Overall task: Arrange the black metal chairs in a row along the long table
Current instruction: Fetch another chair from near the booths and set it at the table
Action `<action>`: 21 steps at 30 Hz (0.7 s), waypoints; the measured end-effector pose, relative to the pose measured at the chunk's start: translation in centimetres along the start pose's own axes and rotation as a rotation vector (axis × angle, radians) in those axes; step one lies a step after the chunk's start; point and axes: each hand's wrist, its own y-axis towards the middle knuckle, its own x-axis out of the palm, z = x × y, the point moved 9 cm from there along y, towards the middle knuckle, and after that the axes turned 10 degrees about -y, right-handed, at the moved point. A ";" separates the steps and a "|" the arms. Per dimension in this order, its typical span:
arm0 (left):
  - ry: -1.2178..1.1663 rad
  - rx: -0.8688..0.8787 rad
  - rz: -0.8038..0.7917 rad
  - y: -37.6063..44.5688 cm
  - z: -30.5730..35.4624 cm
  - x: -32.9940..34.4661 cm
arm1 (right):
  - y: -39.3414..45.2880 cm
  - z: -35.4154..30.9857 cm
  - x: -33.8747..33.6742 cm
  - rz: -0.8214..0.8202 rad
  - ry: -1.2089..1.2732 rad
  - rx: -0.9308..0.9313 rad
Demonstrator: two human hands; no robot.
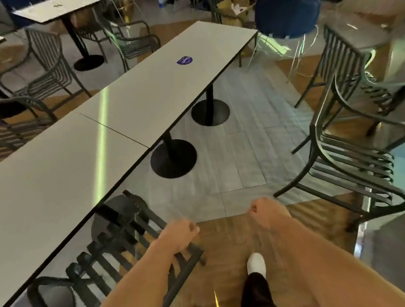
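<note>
Tucked chair (121, 243): sitting under the tabletop (77, 146) at 7 o'clock.
Loose chair (353, 153): waiting at 3 o'clock, well apart.
Left hand (178, 233): you're curling it over the tucked chair, holding nothing.
Right hand (264, 211): curling empty, likely heading for the loose chair.

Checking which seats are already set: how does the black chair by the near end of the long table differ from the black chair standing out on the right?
The near chair is pushed under the long table, its seat partly beneath the top; the right chair stands apart across the open floor. The near chair shows its slatted back to the camera; the right chair is seen from the side. Both are dark slatted metal armchairs, upright.
</note>
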 end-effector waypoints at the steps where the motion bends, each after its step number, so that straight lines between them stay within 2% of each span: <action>1: -0.001 0.009 -0.010 1.2 1.5 -0.1 | 0.7 1.6 -0.6 -0.003 0.009 0.019; 9: -0.064 0.057 0.006 10.8 13.6 -2.0 | 8.6 12.8 -5.7 -0.039 0.042 0.123; 14: -0.029 0.076 0.014 15.8 19.6 -2.6 | 12.9 17.8 -9.4 0.029 0.072 0.186; 21: 0.066 0.125 -0.097 24.9 25.6 -4.8 | 18.4 22.9 -14.3 0.150 0.162 0.314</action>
